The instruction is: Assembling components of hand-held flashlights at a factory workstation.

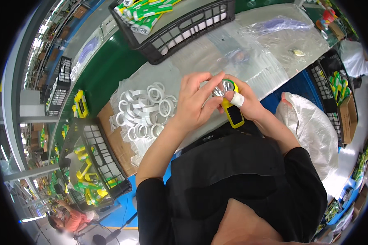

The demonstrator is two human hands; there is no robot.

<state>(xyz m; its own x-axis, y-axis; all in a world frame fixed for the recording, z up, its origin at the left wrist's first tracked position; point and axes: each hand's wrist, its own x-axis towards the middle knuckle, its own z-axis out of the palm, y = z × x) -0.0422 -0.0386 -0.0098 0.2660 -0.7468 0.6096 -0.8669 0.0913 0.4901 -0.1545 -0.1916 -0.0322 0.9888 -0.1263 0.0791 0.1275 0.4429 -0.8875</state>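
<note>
A yellow and green flashlight [234,116] with a dark rectangular panel on its side is held up before my chest, its shiny reflector end pointing away from me. My right hand [249,102] is closed round its head; the thumb wears a white wrap. From the other side, the fingers of my left hand [195,100] press at the rim of the reflector; whether a small part sits between them is hidden. Left of my left hand lies a heap of white plastic rings [145,108] on clear plastic sheeting.
A black crate [180,40] with green and white flashlights stands at the far side. Another black crate [106,153] at the left holds yellow and green ones. A white sack [310,130] is by my right arm. A person [71,218] sits at the lower left.
</note>
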